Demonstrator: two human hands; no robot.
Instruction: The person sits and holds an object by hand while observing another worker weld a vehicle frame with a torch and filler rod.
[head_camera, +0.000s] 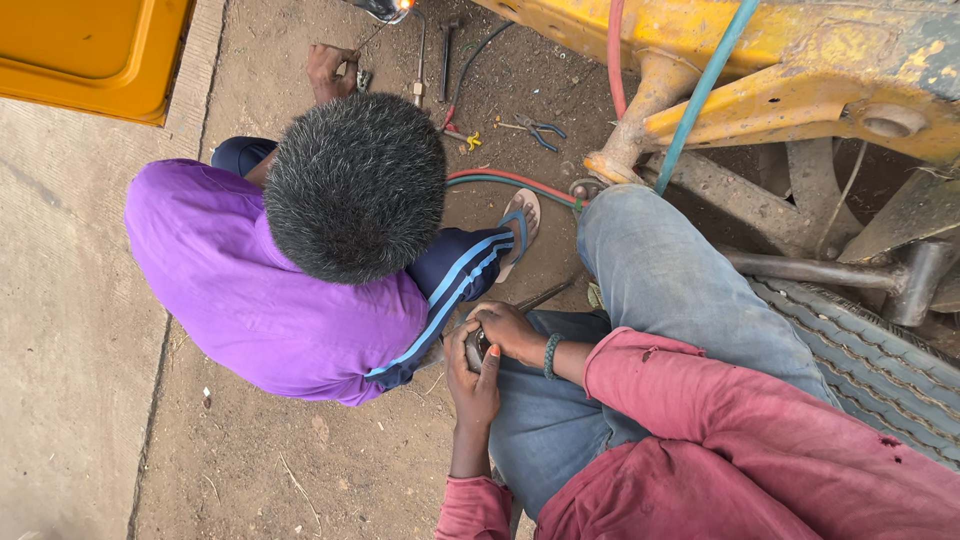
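My left hand (473, 385) and my right hand (510, 330) meet over my jeans-clad knee (650, 270). Both close around a small dark object (479, 347), whose kind I cannot tell. A beaded bracelet (550, 355) circles my right wrist, and both arms wear red sleeves. A thin metal rod (545, 296) lies on the ground just beyond my hands. Right beside my hands crouches a person in a purple shirt (250, 290), facing away from me.
The crouching person's hand (330, 70) holds a thin rod near a torch (385, 10). Red and green hoses (510, 180) cross the dirt. Blue-handled pliers (542, 130) lie by a yellow machine frame (800, 70). A tyre (870, 360) sits at right, a yellow panel (90, 50) at top left.
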